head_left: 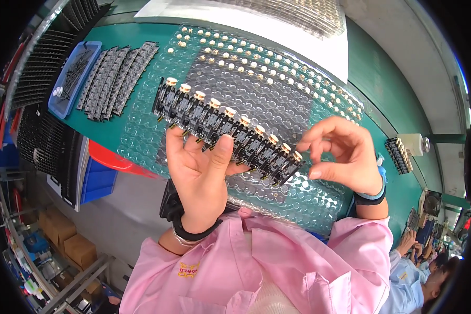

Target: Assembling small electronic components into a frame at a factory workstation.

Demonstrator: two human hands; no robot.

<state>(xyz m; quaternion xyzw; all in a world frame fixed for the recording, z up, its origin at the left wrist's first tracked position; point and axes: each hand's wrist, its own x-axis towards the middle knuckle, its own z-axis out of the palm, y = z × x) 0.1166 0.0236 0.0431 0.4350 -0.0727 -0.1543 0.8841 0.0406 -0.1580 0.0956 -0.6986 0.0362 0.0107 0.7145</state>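
Note:
My left hand (201, 172) grips a long panel strip of small black circuit boards (219, 125) from below, with the thumb across its near side. The strip slants down to the right. A row of round white-and-copper parts (230, 112) lines its upper edge. At the strip's right end is my right hand (345, 154), its fingers curled and its thumb apart from the index finger, with nothing visible between them. The index fingertip is close to the last round part; I cannot tell whether it touches. Underneath lies a clear dimpled plastic tray (141, 128), with more round parts (256, 56) in its far rows.
Several board strips (117, 78) lie left of the tray, beside a blue bin (62, 104) of dark pieces. Black racks (41, 68) stand at far left. A stack of boards (399, 155) and a white bottle (412, 144) are at right. Co-workers (411, 282) sit at lower right.

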